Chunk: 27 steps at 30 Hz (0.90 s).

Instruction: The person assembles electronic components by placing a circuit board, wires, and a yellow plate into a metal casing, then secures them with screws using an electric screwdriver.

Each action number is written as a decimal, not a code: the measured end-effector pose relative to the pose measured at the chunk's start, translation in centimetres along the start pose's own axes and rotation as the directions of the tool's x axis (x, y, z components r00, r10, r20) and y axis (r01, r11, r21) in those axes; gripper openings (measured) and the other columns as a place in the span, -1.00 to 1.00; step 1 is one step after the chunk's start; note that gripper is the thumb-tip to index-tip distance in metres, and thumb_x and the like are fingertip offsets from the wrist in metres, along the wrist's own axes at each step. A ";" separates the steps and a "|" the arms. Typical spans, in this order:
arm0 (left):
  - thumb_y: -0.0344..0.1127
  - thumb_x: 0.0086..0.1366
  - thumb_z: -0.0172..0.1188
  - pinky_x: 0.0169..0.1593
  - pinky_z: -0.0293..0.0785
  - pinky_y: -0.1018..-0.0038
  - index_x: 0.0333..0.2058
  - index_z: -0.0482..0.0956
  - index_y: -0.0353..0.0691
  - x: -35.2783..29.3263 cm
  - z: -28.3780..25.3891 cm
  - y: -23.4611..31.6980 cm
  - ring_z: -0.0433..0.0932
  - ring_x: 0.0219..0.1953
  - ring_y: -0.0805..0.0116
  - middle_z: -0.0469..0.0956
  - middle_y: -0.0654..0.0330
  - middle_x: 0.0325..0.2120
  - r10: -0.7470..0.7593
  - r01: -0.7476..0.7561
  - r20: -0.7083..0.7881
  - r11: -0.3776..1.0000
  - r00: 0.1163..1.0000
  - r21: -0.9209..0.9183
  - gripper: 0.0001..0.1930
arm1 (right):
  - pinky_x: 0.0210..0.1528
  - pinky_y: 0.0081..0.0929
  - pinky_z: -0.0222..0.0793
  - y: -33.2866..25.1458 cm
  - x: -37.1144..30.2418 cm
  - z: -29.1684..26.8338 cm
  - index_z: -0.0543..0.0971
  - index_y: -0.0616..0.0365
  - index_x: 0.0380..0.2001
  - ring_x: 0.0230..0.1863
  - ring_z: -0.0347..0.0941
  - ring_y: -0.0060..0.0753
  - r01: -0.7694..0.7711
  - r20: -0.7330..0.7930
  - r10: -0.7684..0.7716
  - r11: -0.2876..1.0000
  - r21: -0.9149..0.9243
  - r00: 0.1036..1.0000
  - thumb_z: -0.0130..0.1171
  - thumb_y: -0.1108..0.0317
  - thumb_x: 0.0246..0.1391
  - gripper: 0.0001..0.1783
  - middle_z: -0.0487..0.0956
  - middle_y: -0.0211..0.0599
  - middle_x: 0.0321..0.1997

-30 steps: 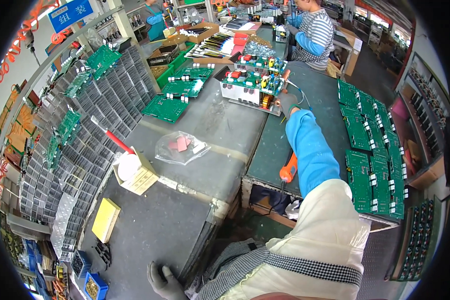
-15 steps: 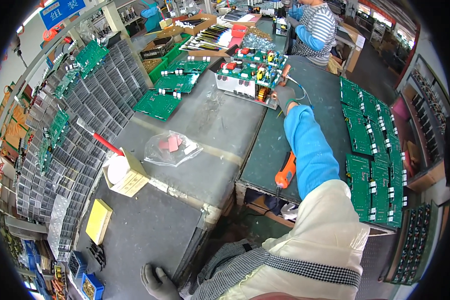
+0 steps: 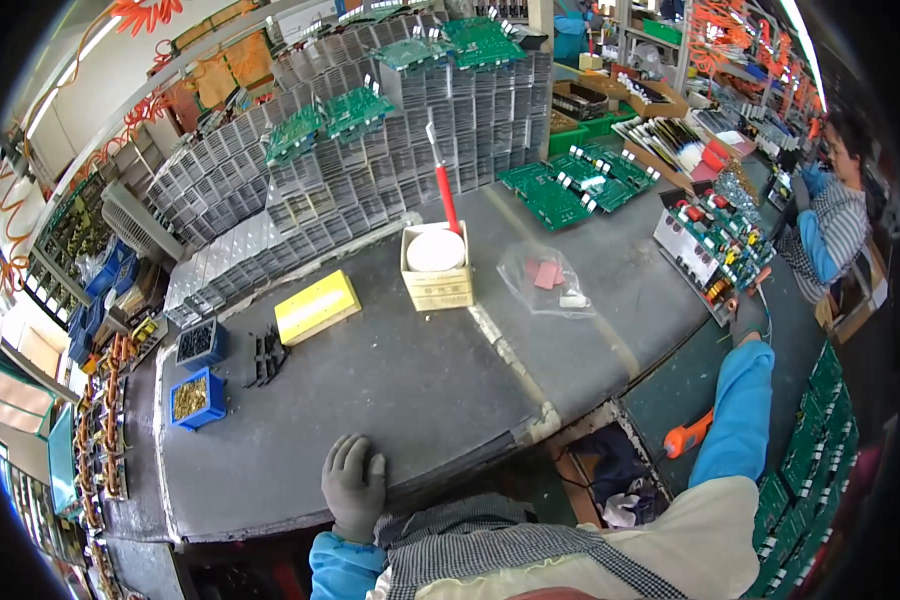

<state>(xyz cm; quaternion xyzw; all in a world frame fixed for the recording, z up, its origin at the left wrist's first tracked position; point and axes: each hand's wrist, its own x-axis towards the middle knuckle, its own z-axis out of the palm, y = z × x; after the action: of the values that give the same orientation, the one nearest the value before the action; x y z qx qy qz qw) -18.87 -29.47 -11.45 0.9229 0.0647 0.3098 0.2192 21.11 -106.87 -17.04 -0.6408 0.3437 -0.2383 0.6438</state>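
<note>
My left hand (image 3: 355, 487), in a grey glove, rests on the near edge of the dark workbench (image 3: 410, 370). Its fingers are stretched out and it holds nothing. Off to the right, my right hand (image 3: 747, 317) reaches out at arm's length, its fingers closed at the near corner of a circuit board assembly (image 3: 715, 245). That unit has a silvery metal side, green boards and a copper-wound coil near my fingers, which are partly hidden. A pale wire loops beside this hand. An orange power screwdriver (image 3: 688, 436) lies next to my right forearm.
A cardboard box (image 3: 440, 295) holds a white round thing and a red-handled brush. Around it are a yellow block (image 3: 317, 307), a plastic bag (image 3: 547, 282), blue bins (image 3: 198, 398) and green boards (image 3: 545, 195). Metal parts (image 3: 410, 130) stand stacked behind. A co-worker (image 3: 840, 215) sits at far right.
The view has swung left, so the bench and my left hand show more fully. My right hand is still at the assembly's corner, and my left hand still rests on the bench.
</note>
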 end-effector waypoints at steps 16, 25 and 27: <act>-0.30 0.37 0.31 0.26 0.41 0.37 0.29 0.40 -0.45 25.2 0.6 -16.3 0.54 0.15 0.18 0.55 -0.05 0.16 -0.241 0.294 0.169 0.819 0.956 -0.494 -0.41 | -0.49 -0.33 0.39 -17.4 -34.7 5.4 0.61 0.18 -0.31 -0.54 0.47 -0.45 0.666 0.832 -0.015 0.607 -0.433 0.554 0.13 -0.05 0.29 -0.55 0.55 -0.35 -0.52; -0.05 0.18 0.44 0.29 0.40 0.15 0.35 0.34 -0.19 40.0 8.2 -18.5 0.43 0.29 -0.17 0.42 -0.15 0.29 -0.235 0.234 0.000 0.970 0.972 -0.058 -0.18 | -0.28 0.10 0.52 -8.0 -39.4 3.5 0.63 0.08 -0.41 -0.35 0.62 0.17 0.846 0.845 -0.196 -0.102 -0.523 0.498 0.29 -0.01 0.04 -0.65 0.67 -0.06 -0.41; -0.08 0.17 0.44 0.27 0.42 0.13 0.37 0.32 -0.11 41.4 6.8 -20.5 0.42 0.30 -0.20 0.40 -0.11 0.31 -0.263 0.265 -0.057 0.964 0.963 0.023 -0.18 | -0.18 0.12 0.53 -6.3 -41.4 3.6 0.60 0.10 -0.28 -0.26 0.62 0.22 0.781 0.782 -0.137 -0.075 -0.620 0.608 0.29 0.02 0.03 -0.62 0.67 0.05 -0.34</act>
<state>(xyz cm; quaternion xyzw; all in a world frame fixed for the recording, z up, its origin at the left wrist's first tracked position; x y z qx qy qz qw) 18.67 -3.04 -2.91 0.9006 0.1978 0.3014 0.2428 -2.27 -73.90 -5.35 -0.9996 -0.0268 -0.0035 -0.0015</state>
